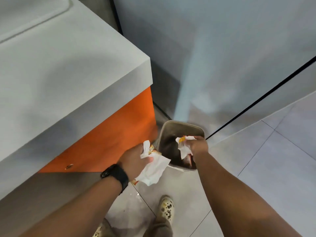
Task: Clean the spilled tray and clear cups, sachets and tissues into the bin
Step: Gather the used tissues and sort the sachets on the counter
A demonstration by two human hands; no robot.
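Note:
A small beige bin [183, 124] stands on the floor beside the counter's orange side, dark inside with some rubbish at its bottom. My right hand [198, 145] hangs over the bin's opening and grips crumpled white tissues with a yellow sachet [182, 142]. My left hand [135, 159], with a black watch on the wrist, is just left of the bin's near rim and grips a bunch of white tissues [153, 170] with orange sachets [152, 150] tucked in. No tray or cups are in view.
A grey counter [68, 74] with an orange side panel [111, 134] fills the left. Glass walls with a dark frame rise behind the bin. The floor is pale tile [273, 159]. My feet in cream shoes [166, 207] stand just before the bin.

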